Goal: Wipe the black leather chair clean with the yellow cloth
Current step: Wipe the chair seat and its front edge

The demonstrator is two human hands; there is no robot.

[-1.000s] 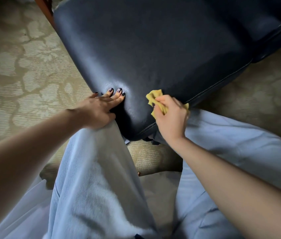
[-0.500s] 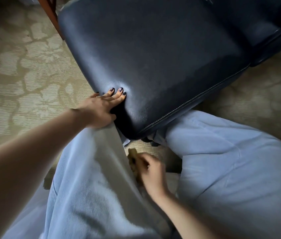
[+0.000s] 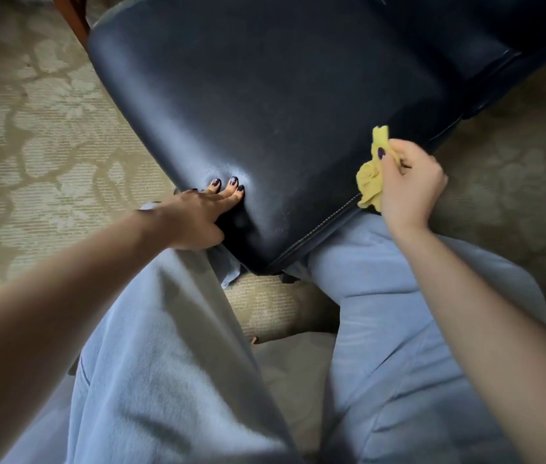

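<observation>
Up from the gap between the knees, where it was half a second ago, the right grip (image 3: 408, 185) is now at the near right edge of the black leather chair (image 3: 281, 95), and the yellow cloth (image 3: 370, 182) has come with it. Its fingers and thumb are curled round the bunched cloth, and one dark-painted nail lies on the cloth's upper part. Most of the cloth shows to the left of the hand, between palm and leather. One tip sticks up over the seat, and the lower bunch touches the stitched seam (image 3: 325, 226) along the chair's edge.

The left grip (image 3: 194, 219) has not shifted. Its fingers are straight and hold nothing, with the tips flat on the seat near the front corner and the heel touching the left trouser leg. Both legs, in pale blue trousers (image 3: 164, 363), flank that corner. A patterned beige carpet (image 3: 30, 128) lies beneath, and a reddish wooden leg (image 3: 74, 18) shows at the top left.
</observation>
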